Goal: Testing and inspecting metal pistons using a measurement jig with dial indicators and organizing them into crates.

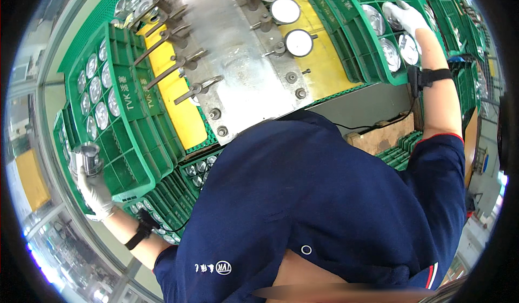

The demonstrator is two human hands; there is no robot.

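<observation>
My gloved left hand (pixel 96 192) is closed around a silver engine piston (pixel 86 157), held up at the outer side of the left green crate (pixel 138 157). Rows of more pistons (pixel 95 89) stand in the far part of that crate. Over on the right, my gloved right hand (pixel 409 18) reaches into another green crate (pixel 354 60). Its fingers are closed on a piston (pixel 390 18) there, partly hidden by the glove. Other shiny pistons (pixel 408 49) sit beside it in the same crate.
Between the crates lies a metal plate (pixel 254 89) with clamps, bolts and several dial gauges (pixel 299 43), on a yellow board (pixel 330 68). Loose metal parts (pixel 143 6) are heaped at the far left. A wooden block (pixel 384 133) and cables lie below the right crate.
</observation>
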